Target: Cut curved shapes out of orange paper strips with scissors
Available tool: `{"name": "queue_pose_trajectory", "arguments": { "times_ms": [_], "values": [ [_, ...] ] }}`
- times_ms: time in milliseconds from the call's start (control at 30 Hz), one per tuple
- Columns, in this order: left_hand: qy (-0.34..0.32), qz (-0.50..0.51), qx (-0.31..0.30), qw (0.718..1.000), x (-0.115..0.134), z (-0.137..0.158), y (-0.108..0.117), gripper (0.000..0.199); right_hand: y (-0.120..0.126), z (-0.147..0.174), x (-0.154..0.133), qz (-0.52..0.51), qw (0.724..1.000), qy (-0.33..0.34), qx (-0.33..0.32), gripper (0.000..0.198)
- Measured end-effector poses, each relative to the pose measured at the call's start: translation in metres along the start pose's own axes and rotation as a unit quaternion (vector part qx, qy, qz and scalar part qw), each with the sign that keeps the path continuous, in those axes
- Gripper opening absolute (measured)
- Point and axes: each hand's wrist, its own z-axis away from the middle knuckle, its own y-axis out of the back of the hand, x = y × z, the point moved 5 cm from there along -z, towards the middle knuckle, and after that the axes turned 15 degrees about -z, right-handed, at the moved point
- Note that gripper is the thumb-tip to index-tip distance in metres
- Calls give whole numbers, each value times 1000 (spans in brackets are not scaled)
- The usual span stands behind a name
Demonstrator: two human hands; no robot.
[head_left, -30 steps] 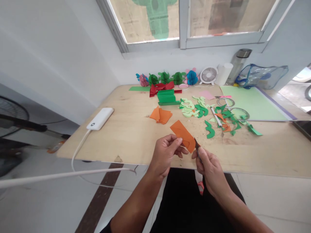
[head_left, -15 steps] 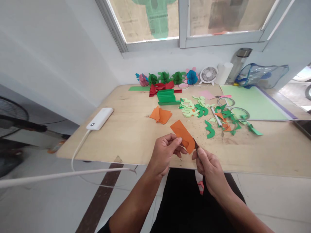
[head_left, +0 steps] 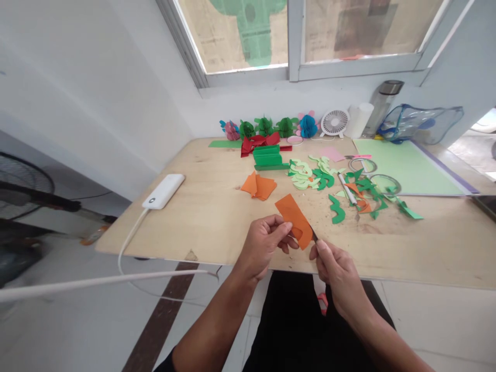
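- The orange strip (head_left: 297,217) is above the near part of the desk (head_left: 209,217), slanting from its far left end down toward the near edge.
- The left hand (head_left: 265,240) is clamped on the strip, thumb on top and fingers beneath, gripping its left side; most of the paper extends beyond the fingertips.
- The right hand (head_left: 337,263) is closed around the scissors (head_left: 314,235), whose handles are hidden inside the grip; their dark blades meet the strip's right side near its rounded near end.
- That end lies between the two hands, just beside the right hand's fingertips.
- Farther from the near edge than the left hand, a stack of orange pieces (head_left: 261,187) rests on the desk.
- A wavy green cutout (head_left: 338,211) lies beyond the right hand, apart from it.
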Motion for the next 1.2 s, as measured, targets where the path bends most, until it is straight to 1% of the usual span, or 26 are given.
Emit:
{"name": "queue_pose_trajectory", "arguments": {
  "times_ms": [433,700,900,1200],
  "values": [
    [-13,-20,-31,999,5,-1,0,20,-4,-1,-3,-10,1000,-5,-14,45],
    [-21,-32,-44,998,6,-4,1,18,-1,-2,-3,-1,1000,-4,-20,44],
    [-29,-51,-46,997,8,-5,4,21,-1,-3,-4,19,999,-3,-30,45],
    [-37,-66,-51,996,10,-5,5,20,0,-3,-2,15,1000,-6,-10,46]
  ]
}}
